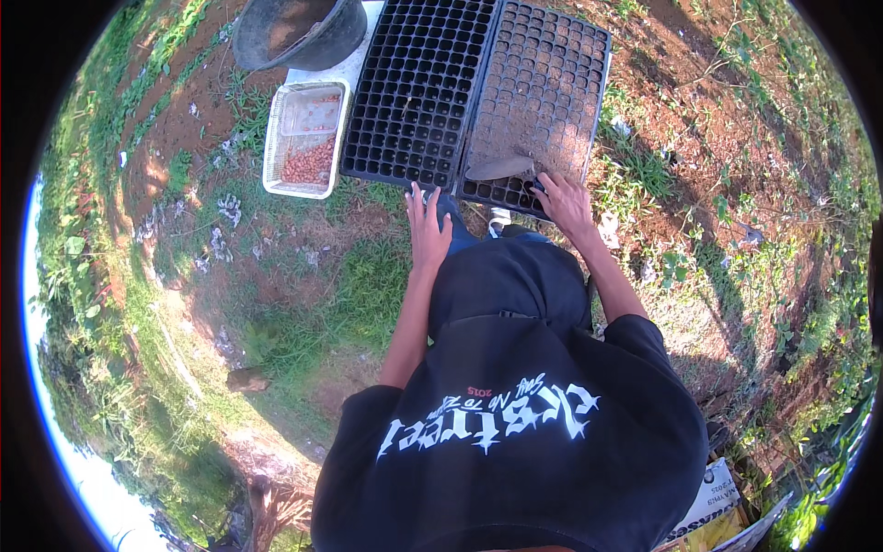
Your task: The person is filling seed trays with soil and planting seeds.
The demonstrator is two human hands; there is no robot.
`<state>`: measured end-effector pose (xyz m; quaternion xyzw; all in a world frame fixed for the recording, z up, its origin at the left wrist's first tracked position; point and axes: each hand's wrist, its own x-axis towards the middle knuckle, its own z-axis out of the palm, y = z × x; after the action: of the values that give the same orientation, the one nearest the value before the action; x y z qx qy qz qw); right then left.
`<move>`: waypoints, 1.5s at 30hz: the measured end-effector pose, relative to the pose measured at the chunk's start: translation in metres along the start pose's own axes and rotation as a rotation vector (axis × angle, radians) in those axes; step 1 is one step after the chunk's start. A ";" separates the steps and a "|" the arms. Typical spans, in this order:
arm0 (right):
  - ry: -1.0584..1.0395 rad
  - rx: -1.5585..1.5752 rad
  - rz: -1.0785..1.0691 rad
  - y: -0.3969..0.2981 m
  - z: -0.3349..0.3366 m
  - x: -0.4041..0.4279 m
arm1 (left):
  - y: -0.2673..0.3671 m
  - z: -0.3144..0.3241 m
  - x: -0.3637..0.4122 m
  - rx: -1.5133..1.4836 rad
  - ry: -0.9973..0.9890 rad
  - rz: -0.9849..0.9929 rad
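Note:
My right hand grips the dark handle of a hand trowel. The trowel's blade lies flat over the near end of a black seedling tray, pointing left. Brown soil fills most of that tray's cells, while a few near the front edge look dark and unfilled. Beside it on the left is a second black seedling tray with dark, hollow cells. My left hand has its fingers spread at the near edge of this second tray; whether the fingertips touch it is unclear.
Left of the trays, a white plastic basket holds reddish seeds and a clear plastic container. Behind it a black bucket with some soil stands on a white surface. Grass and bare soil surround everything.

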<state>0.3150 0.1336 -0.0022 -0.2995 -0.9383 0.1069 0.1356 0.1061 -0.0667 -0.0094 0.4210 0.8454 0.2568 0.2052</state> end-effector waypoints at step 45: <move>-0.143 0.342 0.550 -0.035 0.006 -0.050 | 0.027 0.049 0.020 0.281 -0.173 0.250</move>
<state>0.3340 0.0753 -0.0077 -0.5063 -0.7979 0.3163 0.0840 0.1386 -0.0232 -0.0340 0.5676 0.7933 0.1226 0.1827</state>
